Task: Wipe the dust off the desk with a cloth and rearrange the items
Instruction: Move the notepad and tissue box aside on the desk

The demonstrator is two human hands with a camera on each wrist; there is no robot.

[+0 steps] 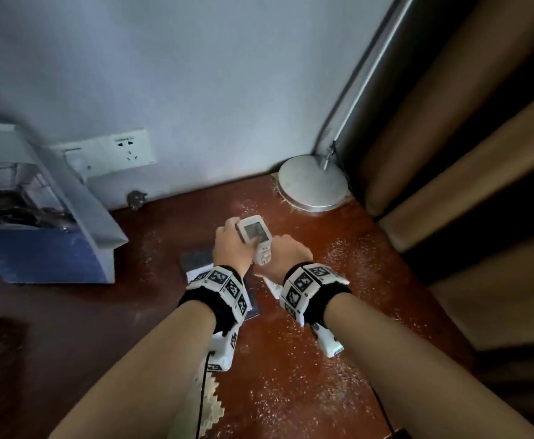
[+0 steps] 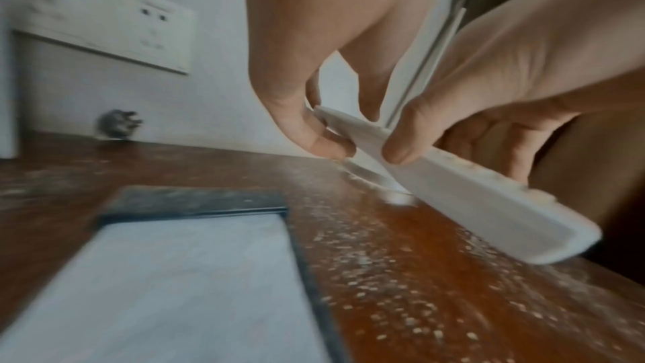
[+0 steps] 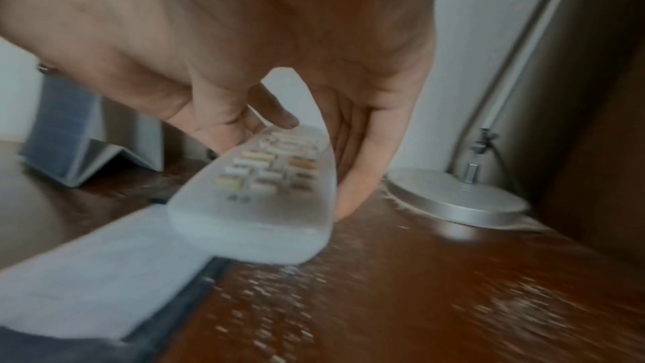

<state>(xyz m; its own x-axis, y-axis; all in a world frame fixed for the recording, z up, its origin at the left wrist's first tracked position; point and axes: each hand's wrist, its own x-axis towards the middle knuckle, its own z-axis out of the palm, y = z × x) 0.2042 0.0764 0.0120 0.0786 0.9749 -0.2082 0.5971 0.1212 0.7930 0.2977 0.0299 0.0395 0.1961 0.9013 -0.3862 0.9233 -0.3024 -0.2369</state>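
A white remote control (image 1: 254, 237) with rows of buttons (image 3: 276, 170) is held tilted just above the dusty red-brown desk (image 1: 322, 343). My left hand (image 1: 231, 240) pinches its far end between thumb and fingers (image 2: 324, 142). My right hand (image 1: 286, 250) grips the middle of the remote (image 2: 471, 192), thumb on one edge and fingers (image 3: 356, 175) along the other. A pale, zigzag-edged cloth (image 1: 211, 403) lies on the desk under my left forearm. Pale dust specks cover the desk (image 2: 401, 286).
A dark-framed white pad (image 2: 174, 272) lies flat under my left wrist. A round metal lamp base (image 1: 313, 183) stands in the back right corner beside brown curtains (image 1: 465, 153). A blue file box (image 1: 44, 242) stands at the left. A small grey object (image 1: 136, 199) sits against the wall.
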